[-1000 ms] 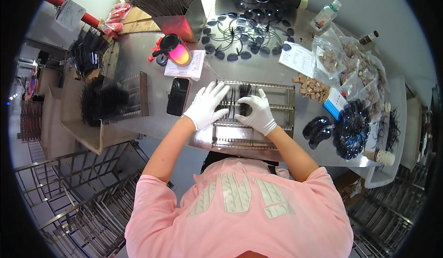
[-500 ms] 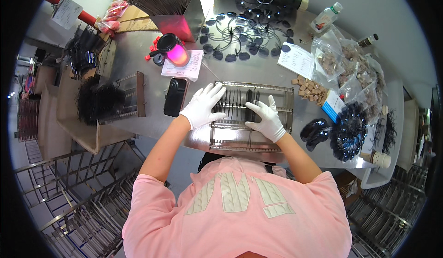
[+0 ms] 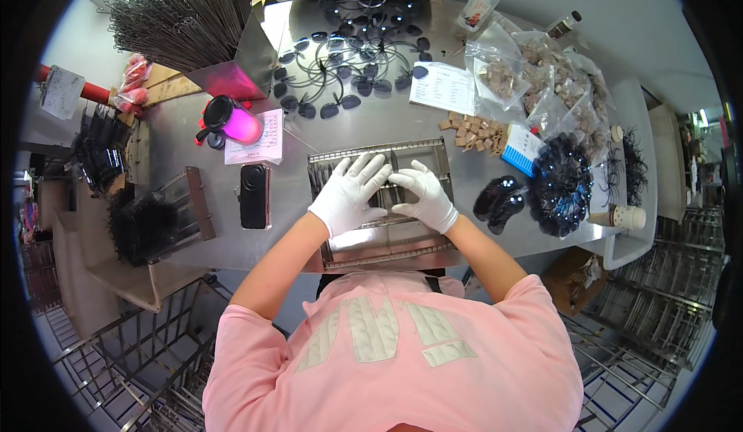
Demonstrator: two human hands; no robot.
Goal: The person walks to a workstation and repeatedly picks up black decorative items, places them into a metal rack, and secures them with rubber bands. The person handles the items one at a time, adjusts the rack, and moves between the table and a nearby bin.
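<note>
A metal wire rack (image 3: 371, 261) with notched rails lies on the steel table in front of me. Thin dark lens-like pieces (image 3: 316, 177) stand on edge in a row at its left end. My left hand (image 3: 354, 194), in a white glove, rests over the rack with its fingers stretched out and partly hides the row. My right hand (image 3: 428, 198), gloved too, has its fingertips and thumb at either end of a dark lens (image 3: 397, 193) standing on edge near the rack's middle. The two hands' fingertips almost meet there.
A phone (image 3: 255, 196) and a glowing pink tumbler (image 3: 236, 122) are to the left. Sunglass-type lenses on wire rings (image 3: 329, 109) spread behind the rack. To the right are small tan blocks (image 3: 472, 133), a blue-white box (image 3: 520, 149), dark lens stacks (image 3: 499, 202) and a paper cup (image 3: 628, 217).
My view has shifted, so the table things appear further left. My right hand has come closer to my left, and its spread fingers have drawn in around a dark lens.
</note>
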